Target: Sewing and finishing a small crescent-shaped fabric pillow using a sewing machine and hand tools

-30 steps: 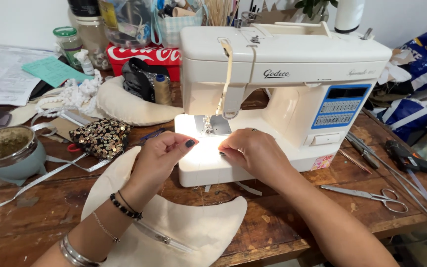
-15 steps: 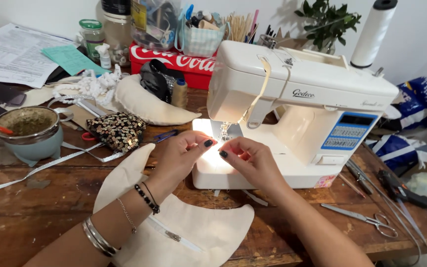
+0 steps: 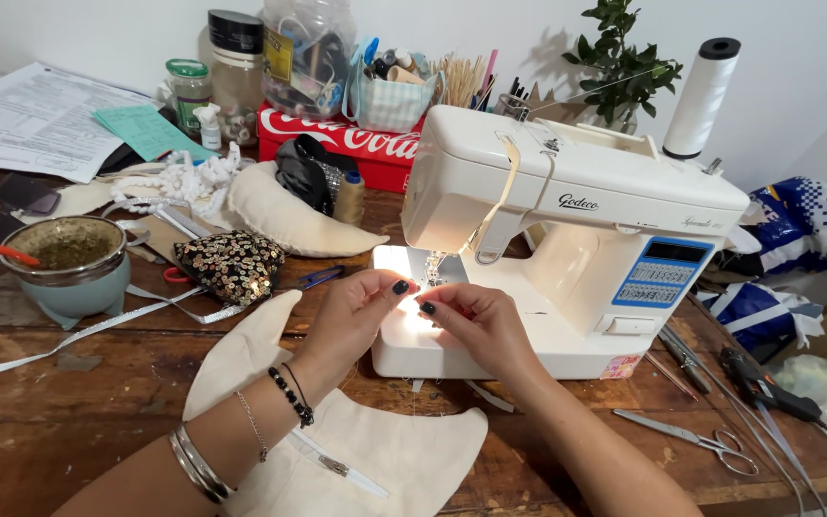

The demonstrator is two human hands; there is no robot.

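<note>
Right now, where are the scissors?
In the head view, the scissors lie on the wooden table at lower right, in front of the sewing machine.

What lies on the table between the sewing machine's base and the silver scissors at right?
Bare wood in the head view: nothing lies between the sewing machine and the scissors.

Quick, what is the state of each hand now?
Left hand: fingertips pinched near the sewing machine needle; contents unclear.
Right hand: pinched likewise; contents unclear.
</note>
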